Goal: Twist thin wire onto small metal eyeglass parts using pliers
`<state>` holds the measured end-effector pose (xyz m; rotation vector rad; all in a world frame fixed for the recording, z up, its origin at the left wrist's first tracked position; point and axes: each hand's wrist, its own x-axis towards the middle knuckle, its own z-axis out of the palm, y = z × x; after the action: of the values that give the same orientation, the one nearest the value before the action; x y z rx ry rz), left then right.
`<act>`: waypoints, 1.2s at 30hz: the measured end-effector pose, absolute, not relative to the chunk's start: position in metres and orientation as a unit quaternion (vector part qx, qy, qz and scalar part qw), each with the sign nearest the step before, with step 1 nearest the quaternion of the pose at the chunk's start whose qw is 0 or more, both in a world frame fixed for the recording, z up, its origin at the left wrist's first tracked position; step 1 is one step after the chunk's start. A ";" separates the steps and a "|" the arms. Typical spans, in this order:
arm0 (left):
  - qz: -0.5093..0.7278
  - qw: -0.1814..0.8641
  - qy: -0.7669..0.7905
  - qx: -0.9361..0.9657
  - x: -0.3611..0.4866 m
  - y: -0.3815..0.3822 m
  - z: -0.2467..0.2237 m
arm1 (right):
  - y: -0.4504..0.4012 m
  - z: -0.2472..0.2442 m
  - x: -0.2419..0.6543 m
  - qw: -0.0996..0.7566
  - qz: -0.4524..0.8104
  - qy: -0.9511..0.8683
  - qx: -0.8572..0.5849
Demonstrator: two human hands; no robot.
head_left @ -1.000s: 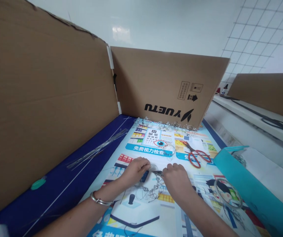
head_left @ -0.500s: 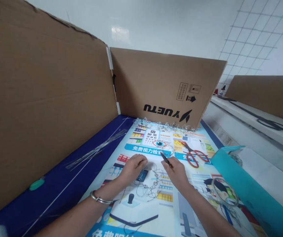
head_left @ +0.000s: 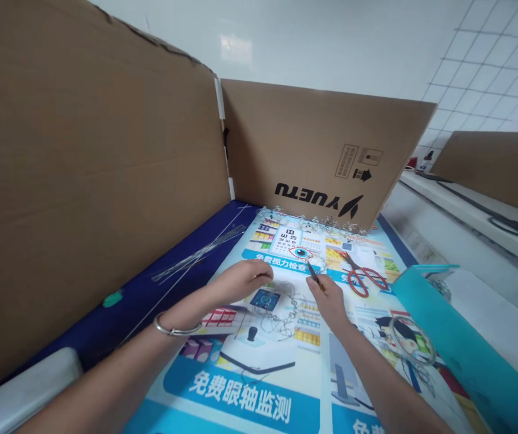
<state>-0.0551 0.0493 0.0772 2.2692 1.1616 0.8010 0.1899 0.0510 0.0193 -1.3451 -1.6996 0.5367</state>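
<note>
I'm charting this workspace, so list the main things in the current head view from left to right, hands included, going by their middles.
Green patch → bundle of thin wires → left hand → right hand gripping a dark pointed tool → red-handled scissors → wire coil → teal-sided box.

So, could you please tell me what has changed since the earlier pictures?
The right hand has drawn the dark pointed tool off the wire by the left hand, forward and to the right, over the printed eye. The left hand has edged forward, uncovering the blue square. The red-handled scissors stayed put.
</note>
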 end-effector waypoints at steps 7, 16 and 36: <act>0.203 0.195 0.452 0.846 -0.086 0.018 0.094 | 0.057 0.015 0.189 0.488 0.302 -0.616 -0.539; 0.184 0.272 0.445 0.833 -0.070 -0.031 0.099 | 0.073 0.053 0.190 0.536 0.379 -0.586 -0.476; 0.059 0.785 0.089 0.611 0.174 -0.131 0.070 | 0.097 0.260 0.260 0.617 0.334 -0.637 -0.318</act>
<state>0.1742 -0.1312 0.0702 1.3169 0.1910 0.1270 0.2602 0.0967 0.2597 -0.7332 -1.4670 0.7700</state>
